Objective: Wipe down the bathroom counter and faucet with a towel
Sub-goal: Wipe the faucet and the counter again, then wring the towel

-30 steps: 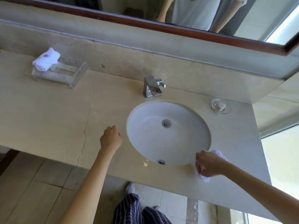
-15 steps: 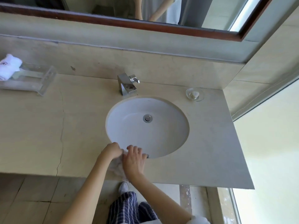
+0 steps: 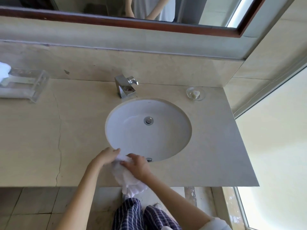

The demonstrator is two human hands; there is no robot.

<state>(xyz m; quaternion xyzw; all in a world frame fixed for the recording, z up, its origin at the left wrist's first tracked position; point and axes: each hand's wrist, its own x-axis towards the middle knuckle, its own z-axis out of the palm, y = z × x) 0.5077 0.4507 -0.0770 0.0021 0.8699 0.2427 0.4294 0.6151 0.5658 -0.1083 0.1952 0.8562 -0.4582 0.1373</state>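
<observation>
Beige marble worktop (image 3: 207, 146) with white oval basin: left hand (image 3: 106, 157) and right hand (image 3: 137, 165) both grasp the crumpled white towel (image 3: 129, 180) at its front edge, apparently regathering it. Chrome faucet (image 3: 125, 87) next, needing a forward reach.

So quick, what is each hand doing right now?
Left hand: gripping the white towel at the sink's near edge.
Right hand: gripping the same towel.
</observation>
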